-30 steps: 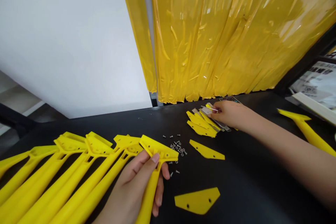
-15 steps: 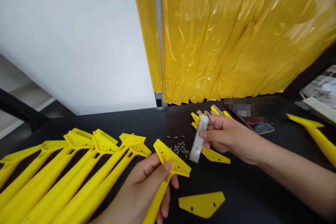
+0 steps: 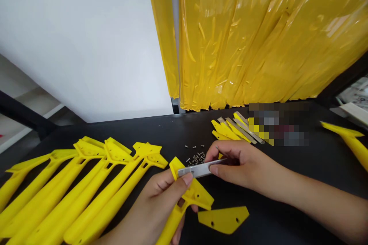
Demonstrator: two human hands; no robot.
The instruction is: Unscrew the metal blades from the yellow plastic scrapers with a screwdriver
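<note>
Left hand (image 3: 165,195), wrapped around a yellow handle (image 3: 170,225); right hand (image 3: 244,164), pinching a metal strip (image 3: 199,169), now brought over the handle's flared head (image 3: 202,196), allowing alignment.

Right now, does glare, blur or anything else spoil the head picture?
Head view: glare streaks the yellow plastic sheeting; blocky pixelation masks a back-right part of the table; the loose screws look small and soft; the metal strip in the right hand reads clearly in outline.
</note>
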